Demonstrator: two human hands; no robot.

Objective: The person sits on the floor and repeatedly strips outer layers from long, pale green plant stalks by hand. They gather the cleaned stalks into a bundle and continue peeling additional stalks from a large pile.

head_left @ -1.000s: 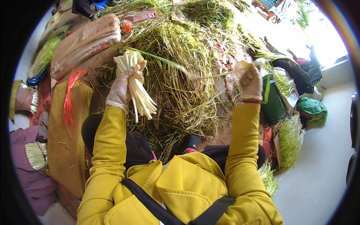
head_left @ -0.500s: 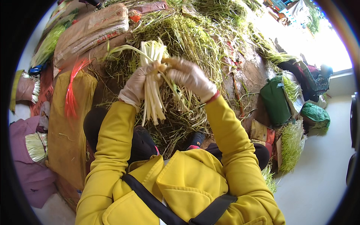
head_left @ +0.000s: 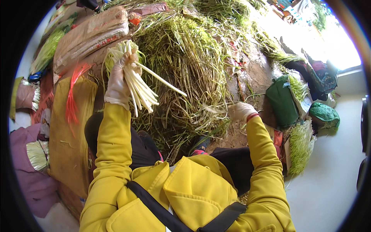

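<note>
My left hand (head_left: 118,83), in a whitish glove, is closed around a bunch of pale leafy-vegetable stalks (head_left: 141,94). The white stalk ends point down and toward me, and one longer stalk sticks out to the right. Curled greenish parts show above the fist. Far to the right, my right hand (head_left: 242,111), gloved too, hangs low beside a heap of loose green and yellowed stalks and leaves (head_left: 181,65). Motion smears its fingers, and a pale blur lies just left of them. Whether it holds anything cannot be made out.
At left, a yellow-brown wrapped bundle (head_left: 71,154) bears red strings (head_left: 72,100); a pale sack (head_left: 92,34) lies beyond. Wrapped green bundles (head_left: 284,101) and bare ones (head_left: 301,149) stand at right. A person (head_left: 319,77) is at the far right; purple cloth (head_left: 33,181) lies near left.
My hands have moved apart. The left hand carried the bunch leftward; the right hand left the bunch and swung right and down, toward the heap's edge.
</note>
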